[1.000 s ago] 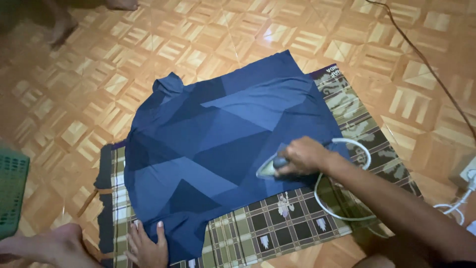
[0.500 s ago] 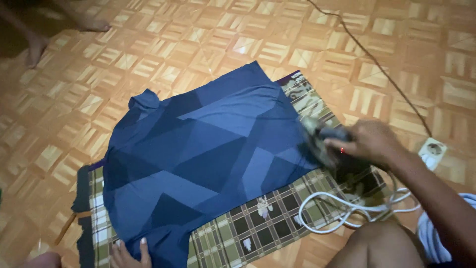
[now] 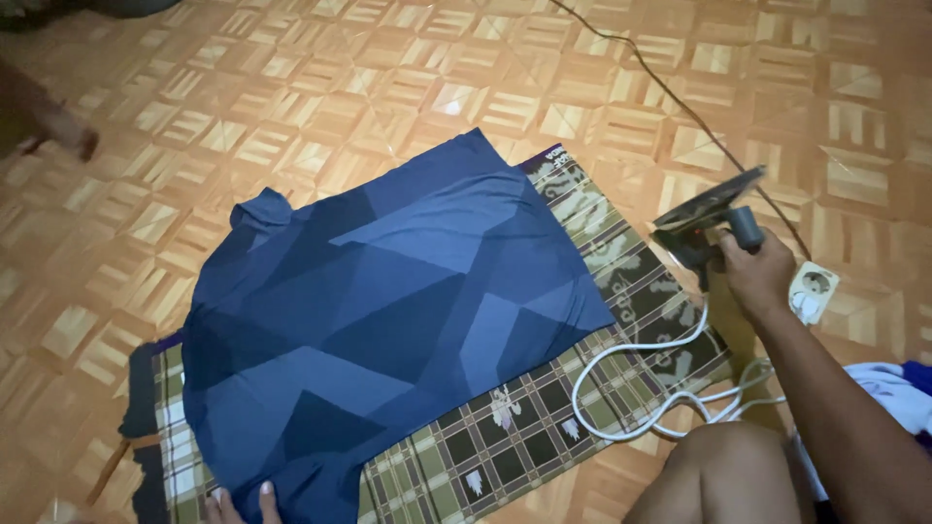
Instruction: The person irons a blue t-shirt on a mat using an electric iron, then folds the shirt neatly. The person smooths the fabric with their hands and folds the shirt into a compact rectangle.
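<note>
A blue shirt [image 3: 388,311] with darker angular patches lies flat on a green and black checked cloth [image 3: 505,437] spread on the floor. My right hand [image 3: 757,272] grips the handle of a clothes iron [image 3: 704,218], which is tilted up off the cloth at the right edge, soleplate facing up and left. Its white cord [image 3: 641,388] loops over the cloth near my knee [image 3: 728,475]. My left hand [image 3: 238,505] shows only fingertips at the bottom edge, pressing the shirt's lower hem.
The floor is tan patterned parquet [image 3: 291,87]. A white wall-socket block [image 3: 814,289] lies right of the iron, with a dark cable [image 3: 680,102] running to the top. Another person's foot [image 3: 58,126] is at the far left. Some white fabric [image 3: 893,388] sits at right.
My right hand has lifted the iron off the shirt, carried it right past the cloth's edge and tilted it upright. The left hand has slid lower out of view.
</note>
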